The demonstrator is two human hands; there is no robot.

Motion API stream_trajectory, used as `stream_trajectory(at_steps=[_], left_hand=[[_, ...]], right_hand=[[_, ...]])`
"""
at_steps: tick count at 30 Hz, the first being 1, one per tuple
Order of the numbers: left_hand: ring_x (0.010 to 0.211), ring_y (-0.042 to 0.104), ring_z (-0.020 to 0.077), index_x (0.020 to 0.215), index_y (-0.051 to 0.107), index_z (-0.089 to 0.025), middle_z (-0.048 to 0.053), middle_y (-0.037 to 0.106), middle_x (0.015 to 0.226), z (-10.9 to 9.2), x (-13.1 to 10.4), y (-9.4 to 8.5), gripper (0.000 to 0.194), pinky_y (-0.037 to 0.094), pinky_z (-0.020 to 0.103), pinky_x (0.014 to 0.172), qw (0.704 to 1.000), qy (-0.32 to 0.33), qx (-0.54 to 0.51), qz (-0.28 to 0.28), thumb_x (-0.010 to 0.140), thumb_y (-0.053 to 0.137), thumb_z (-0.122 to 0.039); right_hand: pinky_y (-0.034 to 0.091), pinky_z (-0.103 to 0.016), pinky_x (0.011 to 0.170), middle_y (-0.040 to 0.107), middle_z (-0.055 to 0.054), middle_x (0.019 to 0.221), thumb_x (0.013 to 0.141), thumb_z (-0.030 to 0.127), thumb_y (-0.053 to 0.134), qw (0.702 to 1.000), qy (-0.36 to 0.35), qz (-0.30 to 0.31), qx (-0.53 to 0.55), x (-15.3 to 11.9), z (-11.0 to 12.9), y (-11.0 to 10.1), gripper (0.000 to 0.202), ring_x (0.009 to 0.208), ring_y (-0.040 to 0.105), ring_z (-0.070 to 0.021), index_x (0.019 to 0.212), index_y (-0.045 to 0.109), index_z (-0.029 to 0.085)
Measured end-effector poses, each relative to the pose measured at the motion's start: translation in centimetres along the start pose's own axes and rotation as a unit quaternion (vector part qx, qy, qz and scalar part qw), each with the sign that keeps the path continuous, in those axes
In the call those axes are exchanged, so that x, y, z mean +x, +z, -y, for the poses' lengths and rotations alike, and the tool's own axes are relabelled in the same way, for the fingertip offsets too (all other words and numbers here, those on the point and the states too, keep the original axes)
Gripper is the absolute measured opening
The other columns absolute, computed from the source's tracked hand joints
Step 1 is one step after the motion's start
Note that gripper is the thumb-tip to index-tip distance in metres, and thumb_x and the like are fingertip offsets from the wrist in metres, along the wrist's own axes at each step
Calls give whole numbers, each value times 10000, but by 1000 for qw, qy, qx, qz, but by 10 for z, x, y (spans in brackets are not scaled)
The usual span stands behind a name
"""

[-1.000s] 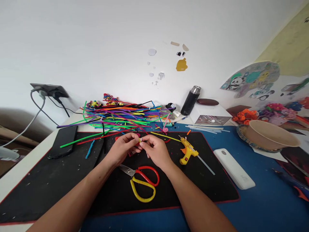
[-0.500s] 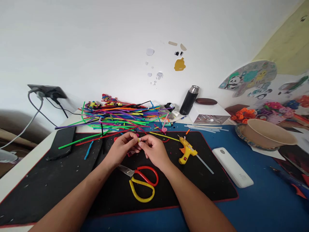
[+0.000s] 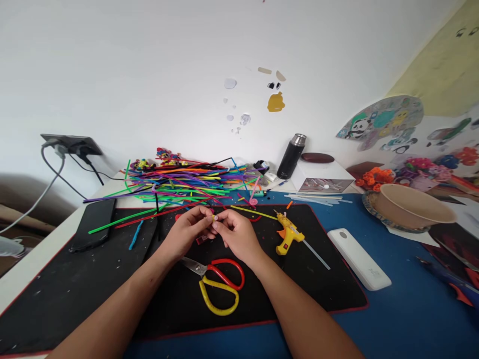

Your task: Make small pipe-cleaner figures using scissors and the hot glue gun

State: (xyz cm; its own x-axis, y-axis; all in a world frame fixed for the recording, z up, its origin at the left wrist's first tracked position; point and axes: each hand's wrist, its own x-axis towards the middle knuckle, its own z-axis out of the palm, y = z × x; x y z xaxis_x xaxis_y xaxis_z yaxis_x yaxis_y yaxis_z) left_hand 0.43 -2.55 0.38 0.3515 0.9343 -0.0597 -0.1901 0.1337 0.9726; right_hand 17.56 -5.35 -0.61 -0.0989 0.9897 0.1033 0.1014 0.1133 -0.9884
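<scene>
My left hand (image 3: 189,230) and my right hand (image 3: 237,233) meet over the black mat (image 3: 262,294), fingertips pinched together around a small yellow piece (image 3: 214,218). Most of that piece is hidden by the fingers. Scissors (image 3: 220,281) with one red and one yellow handle lie on the mat just below the hands. To the right of my right hand rests a yellow glue gun (image 3: 288,234) with a clear stick in its back. Behind the hands spreads a pile of coloured pipe cleaners (image 3: 187,179).
A black phone (image 3: 93,224) lies at the left, a white power bank (image 3: 359,259) at the right. Farther back stand a black flask (image 3: 292,157), a white box (image 3: 322,174) and a beige bowl (image 3: 415,204). A blue twisted piece (image 3: 136,235) lies left of my hands.
The camera view has shifted slightly. Both hands stay together at the small yellow piece, with only slight finger movement.
</scene>
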Motion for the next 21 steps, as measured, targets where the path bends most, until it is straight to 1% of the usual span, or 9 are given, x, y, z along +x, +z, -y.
stream_trajectory(at_steps=[6, 12, 16, 21], left_hand=[[592, 680, 138, 857, 678, -184, -4, 702, 734, 3, 1, -1, 407, 589, 243, 604, 999, -2, 35, -7, 764, 891, -518], [614, 674, 144, 863, 696, -176, 4, 702, 742, -4, 1, 0, 441, 596, 256, 608, 1000, -7, 1, -1, 732, 906, -540], [624, 677, 143, 891, 704, -174, 3, 715, 753, -7, -1, 0, 427, 591, 252, 611, 1000, -9, -7, 11, 736, 914, -512], [628, 684, 136, 896, 724, -171, 6, 728, 753, -5, 0, -1, 399, 587, 232, 615, 1000, -14, -14, 11, 726, 936, -463]], right_hand=[[355, -225, 458, 536, 91, 565, 921, 295, 652, 1000, 4, -7, -10, 0, 0, 1, 82, 422, 485, -97, 924, 640, 214], [364, -223, 431, 575, 81, 601, 937, 336, 649, 1000, 4, 0, 14, -1, -1, 1, 125, 412, 492, -98, 965, 631, 215], [370, -222, 442, 584, 82, 599, 943, 351, 653, 1000, -1, 3, 9, -1, -1, 1, 139, 412, 493, -93, 962, 630, 216], [383, -226, 456, 601, 77, 612, 950, 347, 640, 1000, 4, 3, -3, 0, -1, 0, 132, 416, 498, -92, 941, 618, 218]])
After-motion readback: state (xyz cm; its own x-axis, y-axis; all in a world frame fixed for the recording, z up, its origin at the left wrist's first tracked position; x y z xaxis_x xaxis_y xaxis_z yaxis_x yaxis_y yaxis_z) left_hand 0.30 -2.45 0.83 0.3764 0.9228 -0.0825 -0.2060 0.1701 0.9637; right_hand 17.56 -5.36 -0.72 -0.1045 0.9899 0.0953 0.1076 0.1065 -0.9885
